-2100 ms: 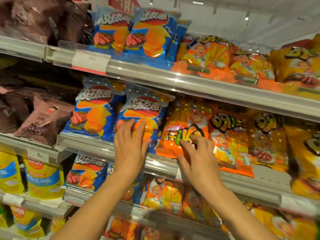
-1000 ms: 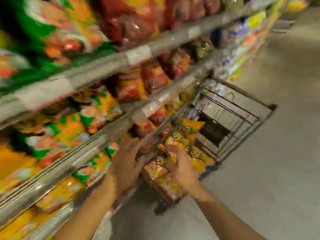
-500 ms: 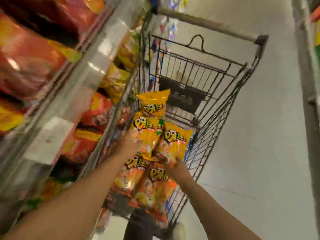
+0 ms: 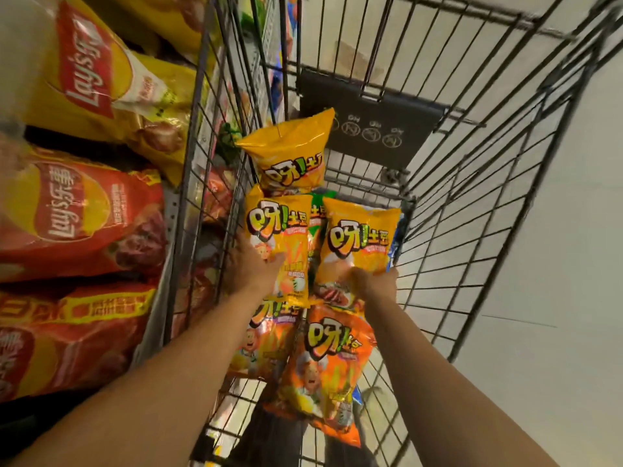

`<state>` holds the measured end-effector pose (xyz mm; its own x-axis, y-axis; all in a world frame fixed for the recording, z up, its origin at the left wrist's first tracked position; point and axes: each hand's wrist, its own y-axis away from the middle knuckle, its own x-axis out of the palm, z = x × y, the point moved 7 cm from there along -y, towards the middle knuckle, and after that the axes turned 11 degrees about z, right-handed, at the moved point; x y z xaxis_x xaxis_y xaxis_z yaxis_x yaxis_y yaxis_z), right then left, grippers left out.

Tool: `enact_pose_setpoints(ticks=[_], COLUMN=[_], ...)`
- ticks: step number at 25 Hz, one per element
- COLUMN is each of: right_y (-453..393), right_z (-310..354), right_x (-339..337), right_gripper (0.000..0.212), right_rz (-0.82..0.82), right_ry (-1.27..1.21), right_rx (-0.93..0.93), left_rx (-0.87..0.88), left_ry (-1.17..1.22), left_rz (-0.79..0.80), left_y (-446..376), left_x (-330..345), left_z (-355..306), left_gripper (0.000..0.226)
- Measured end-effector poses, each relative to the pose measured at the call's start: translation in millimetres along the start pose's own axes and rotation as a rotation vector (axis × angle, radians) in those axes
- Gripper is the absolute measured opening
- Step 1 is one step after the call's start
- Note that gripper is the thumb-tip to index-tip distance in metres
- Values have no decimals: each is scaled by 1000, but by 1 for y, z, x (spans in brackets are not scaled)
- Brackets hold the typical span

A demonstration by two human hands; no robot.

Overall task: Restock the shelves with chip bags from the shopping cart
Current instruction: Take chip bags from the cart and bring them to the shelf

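I look down into a black wire shopping cart (image 4: 472,203) holding several yellow and orange chip bags. My left hand (image 4: 251,269) grips a yellow chip bag (image 4: 279,237) at its lower left side. My right hand (image 4: 372,281) grips a second yellow chip bag (image 4: 357,237) at its bottom edge. Another yellow bag (image 4: 291,153) stands behind them. Two orange bags (image 4: 323,369) lie nearer me, under my wrists. A green bag (image 4: 316,217) shows between the two held bags.
Shelves on the left carry large yellow Lay's bags (image 4: 101,79) and red Lay's bags (image 4: 77,217), pressed close to the cart's left wall. A dark folded child-seat flap (image 4: 367,126) hangs at the cart's far end. Grey floor (image 4: 546,298) lies to the right.
I turned away from the shelf of blue and orange bags and down to the cart. Both hands reached in and each closed on a yellow chip bag.
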<state>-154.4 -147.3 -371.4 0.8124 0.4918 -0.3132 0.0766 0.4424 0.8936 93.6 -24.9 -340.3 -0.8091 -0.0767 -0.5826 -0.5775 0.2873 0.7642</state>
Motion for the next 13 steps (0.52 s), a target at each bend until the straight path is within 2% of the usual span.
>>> enact_pose_setpoints(ticks=[2, 5, 7, 9, 13], right_y=[1, 3, 11, 25, 69], right_z=[-8, -7, -1, 9, 23], right_x=[2, 6, 6, 3, -15], right_gripper=[78, 44, 48, 53, 56], right_rz=[14, 104, 136, 125, 107], right_ry=[1, -2, 89, 186, 189], right_rx=[-1, -2, -25, -104, -257], left_rx=[-78, -143, -123, -86, 8], left_ry=[135, 271, 337, 358, 393], left_rz=[59, 116, 108, 92, 83], left_y=[-3, 1, 9, 21, 61], left_x=[8, 19, 21, 18, 9], left_z=[13, 31, 35, 32, 18], left_gripper=[101, 74, 57, 51, 67])
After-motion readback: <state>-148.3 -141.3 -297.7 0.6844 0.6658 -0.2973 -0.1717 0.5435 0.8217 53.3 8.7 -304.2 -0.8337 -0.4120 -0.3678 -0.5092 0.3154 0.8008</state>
